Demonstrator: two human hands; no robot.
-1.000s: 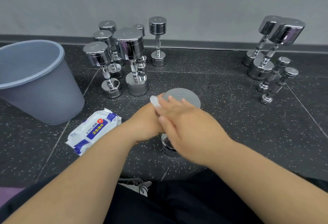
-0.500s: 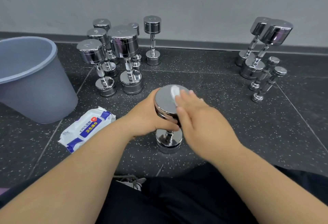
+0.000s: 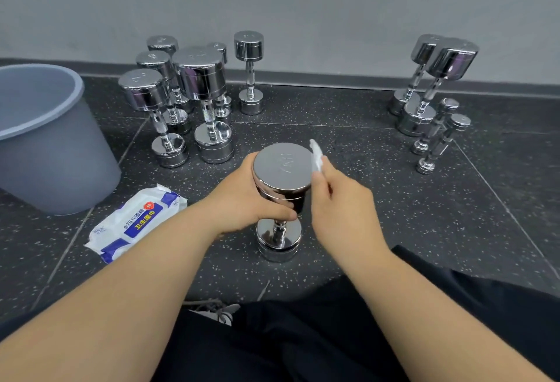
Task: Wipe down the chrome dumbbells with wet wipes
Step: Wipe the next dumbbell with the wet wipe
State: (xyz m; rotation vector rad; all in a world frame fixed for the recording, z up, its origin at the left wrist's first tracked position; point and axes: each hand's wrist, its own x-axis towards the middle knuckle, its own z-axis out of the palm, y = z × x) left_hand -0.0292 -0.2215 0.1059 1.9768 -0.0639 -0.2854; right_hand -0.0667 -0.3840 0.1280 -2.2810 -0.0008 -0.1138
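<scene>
A chrome dumbbell point(image 3: 281, 169) stands upright on the dark floor in front of me. My left hand point(image 3: 245, 196) grips its upper head from the left, thumb across the front. My right hand point(image 3: 339, 206) pinches a white wet wipe point(image 3: 316, 154) against the right edge of that head. The flat top of the head is uncovered. Its lower head and handle show below my hands.
A white and blue wet wipe pack point(image 3: 136, 221) lies on the floor at left. A grey bin point(image 3: 45, 139) stands at far left. Several upright chrome dumbbells point(image 3: 200, 78) cluster behind, more dumbbells point(image 3: 436, 90) at back right by the wall. My dark-clothed legs fill the bottom.
My right hand with the wipe has slid off the top of the dumbbell head to its right edge. My left hand keeps its grip on the head.
</scene>
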